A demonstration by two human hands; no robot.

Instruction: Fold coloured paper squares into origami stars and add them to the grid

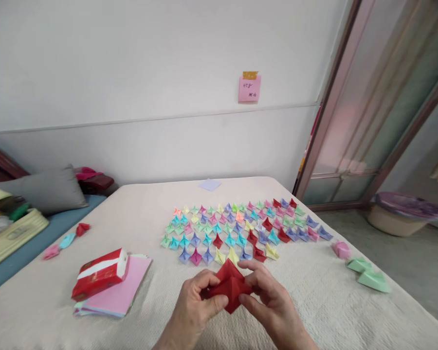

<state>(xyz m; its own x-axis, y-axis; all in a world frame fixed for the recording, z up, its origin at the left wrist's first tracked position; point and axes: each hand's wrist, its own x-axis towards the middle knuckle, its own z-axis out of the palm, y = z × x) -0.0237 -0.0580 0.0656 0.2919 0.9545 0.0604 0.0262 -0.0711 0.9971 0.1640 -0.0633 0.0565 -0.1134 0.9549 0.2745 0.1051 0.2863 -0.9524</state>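
Observation:
A red folded paper piece (232,288) is held up between both hands at the bottom centre. My left hand (195,304) pinches its left side between thumb and fingers. On its right side, my right hand (270,301) grips it with thumb and fingers. Just beyond the hands, rows of small folded paper pieces (217,241) in many colours stand on the cloth-covered table (142,214).
To the left, a red and white packet (100,273) lies on a stack of coloured paper (131,287). Green folded papers (374,280) and a pink one (341,249) sit near the right edge. A pale sheet (209,184) lies at the back.

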